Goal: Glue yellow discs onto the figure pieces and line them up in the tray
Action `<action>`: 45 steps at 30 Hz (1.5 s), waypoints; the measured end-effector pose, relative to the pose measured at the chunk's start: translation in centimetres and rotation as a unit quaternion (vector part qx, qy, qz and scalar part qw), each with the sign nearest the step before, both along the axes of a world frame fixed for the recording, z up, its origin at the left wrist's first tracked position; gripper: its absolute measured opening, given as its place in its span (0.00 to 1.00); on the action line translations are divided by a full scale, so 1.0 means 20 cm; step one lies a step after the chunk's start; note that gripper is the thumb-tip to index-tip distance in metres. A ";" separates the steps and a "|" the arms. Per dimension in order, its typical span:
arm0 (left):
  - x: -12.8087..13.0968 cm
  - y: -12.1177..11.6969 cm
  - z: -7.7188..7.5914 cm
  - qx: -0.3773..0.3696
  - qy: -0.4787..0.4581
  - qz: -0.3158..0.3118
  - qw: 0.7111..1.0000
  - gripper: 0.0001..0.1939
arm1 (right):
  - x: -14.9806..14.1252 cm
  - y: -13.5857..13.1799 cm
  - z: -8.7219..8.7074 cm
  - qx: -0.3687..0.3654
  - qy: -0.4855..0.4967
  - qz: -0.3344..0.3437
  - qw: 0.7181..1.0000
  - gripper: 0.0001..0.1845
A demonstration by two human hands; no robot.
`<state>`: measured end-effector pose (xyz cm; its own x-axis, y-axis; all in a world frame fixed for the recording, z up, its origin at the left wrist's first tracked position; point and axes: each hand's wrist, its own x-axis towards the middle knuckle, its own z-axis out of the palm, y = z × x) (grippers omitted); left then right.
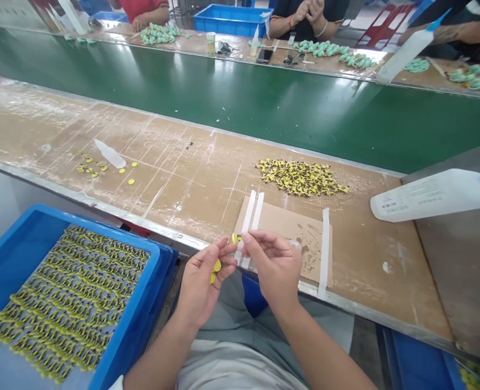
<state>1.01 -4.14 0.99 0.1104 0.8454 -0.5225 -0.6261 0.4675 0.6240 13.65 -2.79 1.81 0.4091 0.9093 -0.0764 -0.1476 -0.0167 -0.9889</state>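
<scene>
My left hand (201, 279) is closed around small round yellow pieces (217, 265), which poke out between its fingers. Close beside it, my right hand (276, 265) pinches a tiny yellow-and-black piece (235, 238) between thumb and forefinger. The left fingertips meet or nearly meet that piece; contact is too small to tell. Both hands are above the bench's front edge, by a cardboard sheet (280, 216) with white tape strips and dark stains. Behind the sheet lies a heap of small yellow-and-black pieces (300, 177).
A blue tray (158, 260) at the left holds rows of yellow-and-black pieces. A large white bottle (430, 195) lies at the right. Further left are a small white bottle (110, 154) and loose yellow discs (131, 181). Beyond the green belt (223, 92), people sit near mint-green pieces (158, 34).
</scene>
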 end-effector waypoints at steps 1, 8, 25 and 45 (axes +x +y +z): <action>-0.02 0.01 0.00 -0.024 -0.032 0.008 0.999 0.15 | -0.01 0.06 -0.01 0.024 -0.065 -0.003 0.998 0.10; -0.18 0.04 -0.03 -0.004 -0.128 0.034 0.991 0.23 | -0.11 0.49 -0.20 0.122 -0.485 0.104 0.860 0.10; -0.23 0.06 -0.07 -0.019 -0.038 0.085 0.996 0.14 | -0.13 0.48 -0.25 0.144 -0.513 0.085 0.842 0.17; 0.09 -0.01 -0.09 -0.088 -0.150 0.032 0.984 0.14 | 0.06 -0.11 -0.10 -0.036 -0.113 0.183 0.976 0.06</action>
<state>2.73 -4.28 -0.75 0.2317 0.7547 -0.6138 -0.8020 0.5053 0.3186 14.76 -4.96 -0.16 0.0711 0.9933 -0.0912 0.1029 -0.0983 -0.9898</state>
